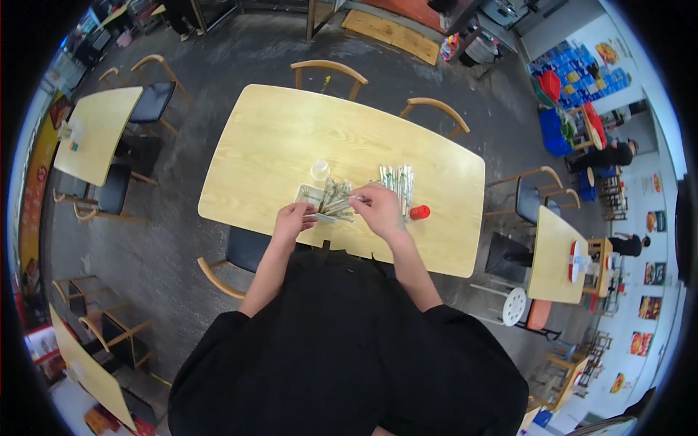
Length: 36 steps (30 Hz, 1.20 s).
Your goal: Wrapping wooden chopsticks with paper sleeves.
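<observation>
Paper-wrapped sticks that look like disposable chopsticks [334, 197] lie in a loose pile in and over a shallow white tray [301, 191]. My right hand [380, 210] pinches the near end of a slim wrapped stick between thumb and fingers, at the pile's right side. At the tray's left front corner is my left hand [295, 222], its fingers slightly apart and nothing seen in them; whether they touch the tray I cannot tell. Beyond my right hand, more wrapped chopsticks [403, 182] lie side by side in a bundle, partly hidden by that hand.
A clear plastic cup [320, 170] stands behind the tray, and a red-topped container [420, 212] sits right of my hand. All rest on a light wooden table [272, 131]. Wooden chairs [330, 68] surround it; a white stool [513, 307] is at right. People are farther off.
</observation>
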{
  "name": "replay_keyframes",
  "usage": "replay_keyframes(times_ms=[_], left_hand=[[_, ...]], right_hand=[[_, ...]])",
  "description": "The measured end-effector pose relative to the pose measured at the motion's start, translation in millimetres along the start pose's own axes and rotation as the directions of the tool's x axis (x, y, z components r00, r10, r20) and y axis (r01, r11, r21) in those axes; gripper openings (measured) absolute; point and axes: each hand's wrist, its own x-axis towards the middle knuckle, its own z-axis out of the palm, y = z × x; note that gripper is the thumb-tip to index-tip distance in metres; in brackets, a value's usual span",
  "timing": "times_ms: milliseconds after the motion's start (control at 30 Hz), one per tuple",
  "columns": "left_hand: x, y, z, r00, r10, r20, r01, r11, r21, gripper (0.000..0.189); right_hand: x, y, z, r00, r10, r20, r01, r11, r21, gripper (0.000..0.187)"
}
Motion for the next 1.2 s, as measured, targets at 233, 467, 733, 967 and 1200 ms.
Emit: replay_keyframes(times_ms=[233, 467, 733, 967, 1200], left_hand=[[19.5, -15.0, 29.5, 0.968, -0.129, 0.214, 0.115, 0.99, 0.075, 0.08], [31.5, -26.8, 18.7, 0.954, -0.208, 0.215, 0.233, 0.968, -0.097, 0.088], [34.6, -21.7, -6.8, 0.984, -0.164, 0.074, 0.168, 0.984, -0.057, 0.074], [31.4, -11.3, -8.0, 0.978, -0.179, 0.109, 0.185, 0.982, -0.045, 0.069], [37.3, -1.6, -9.9, 0.988, -0.097, 0.121, 0.1, 0.995, -0.02, 0.046]], right_hand=[[2.0, 15.5, 34.4, 0.986, -0.163, 0.042, 0.168, 0.956, -0.241, 0.016], [9.4, 20.9, 59.6, 0.983, -0.149, 0.104, 0.178, 0.897, -0.405, 0.016], [16.6, 38.9, 81.4, 0.979, -0.083, 0.189, 0.174, 0.823, -0.541, 0.012], [27.7, 58.3, 105.5, 0.982, -0.034, 0.184, 0.139, 0.791, -0.596, 0.011], [13.6, 33.6, 103.3, 0.983, -0.171, -0.073, 0.123, 0.893, -0.432, 0.024]])
